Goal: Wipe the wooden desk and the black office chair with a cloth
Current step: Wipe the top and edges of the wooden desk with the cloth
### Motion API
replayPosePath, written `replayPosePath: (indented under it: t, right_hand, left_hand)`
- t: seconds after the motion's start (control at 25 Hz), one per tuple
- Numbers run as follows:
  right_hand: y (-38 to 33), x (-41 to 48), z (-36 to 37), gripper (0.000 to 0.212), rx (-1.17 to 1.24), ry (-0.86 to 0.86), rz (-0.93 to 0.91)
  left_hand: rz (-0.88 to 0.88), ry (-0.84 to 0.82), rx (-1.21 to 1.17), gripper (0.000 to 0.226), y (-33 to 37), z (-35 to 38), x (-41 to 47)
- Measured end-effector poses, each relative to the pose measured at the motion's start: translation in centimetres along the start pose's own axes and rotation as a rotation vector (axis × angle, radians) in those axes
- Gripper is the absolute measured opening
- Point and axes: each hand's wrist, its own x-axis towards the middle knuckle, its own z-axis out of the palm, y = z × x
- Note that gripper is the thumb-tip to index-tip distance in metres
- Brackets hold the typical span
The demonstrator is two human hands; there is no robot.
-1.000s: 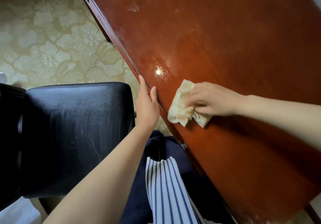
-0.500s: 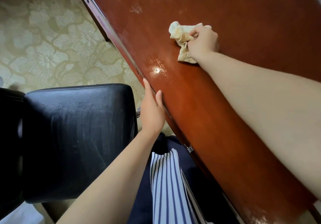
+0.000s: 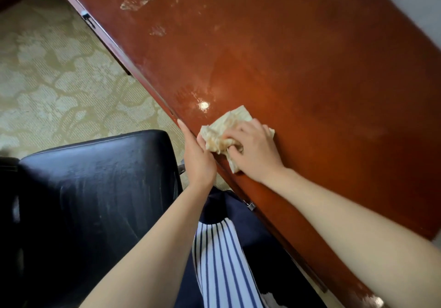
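Note:
The reddish-brown wooden desk (image 3: 298, 73) runs diagonally across the view, its top glossy with pale smears near the far end. My right hand (image 3: 255, 150) grips a crumpled beige cloth (image 3: 224, 131) and holds it down on the desk top close to the near edge. Straight fingers of my left hand (image 3: 198, 157) rest along that desk edge, right beside the cloth. The black office chair (image 3: 90, 200) stands to the left of the desk, its padded leather surface facing up.
A patterned beige carpet (image 3: 59, 88) covers the floor left of the desk. My striped and dark clothing (image 3: 219, 260) shows between the chair and the desk. Small metal drawer fittings (image 3: 87, 18) sit on the desk's front edge.
My right hand has pulled the cloth back from the middle of the desk to the near edge, next to my left hand. The left hand has stayed on the desk edge.

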Motion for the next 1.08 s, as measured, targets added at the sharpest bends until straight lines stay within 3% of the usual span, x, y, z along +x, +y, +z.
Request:
replayPosePath:
  t: [0.12, 0.36, 0.44, 0.64, 0.8, 0.92, 1.0, 1.08]
  right_hand:
    - [0.8, -2.6, 0.1, 0.021, 0.028, 0.024, -0.078]
    - [5.7, -3.4, -3.0, 0.021, -0.116, -0.077, -0.508]
    - [7.9, -2.1, -4.3, 0.021, -0.158, -0.081, -0.573]
    - [11.8, 3.8, -6.7, 0.027, -0.232, 0.073, -0.307]
    - [11.6, 8.5, -7.9, 0.021, -0.192, 0.180, 0.165]
    - [9.6, 11.0, -7.1, 0.023, -0.143, 0.281, 0.464]
    - [7.9, 10.8, -5.7, 0.024, -0.146, 0.290, 0.502]
    - [6.6, 9.3, -4.1, 0.022, -0.132, 0.298, 0.371]
  left_hand:
    - [0.016, 0.055, 0.026, 0.057, 0.0, 0.3, 0.1]
    - [0.043, 0.166, -0.013, 0.053, -0.7, 1.5, 0.3]
    - [0.022, 0.179, -0.010, 0.054, -0.7, 1.9, 0.5]
    - [-0.059, 0.249, -0.072, 0.051, 0.9, 2.6, 0.3]
    - [-0.156, 0.333, -0.122, 0.048, 2.1, 2.6, 1.2]
    - [-0.088, 0.414, -0.064, 0.048, 3.8, 1.8, 2.9]
    - [-0.009, 0.434, 0.036, 0.049, 5.3, 1.7, 3.8]
    - [0.116, 0.416, 0.089, 0.048, 6.8, 2.4, 4.3]
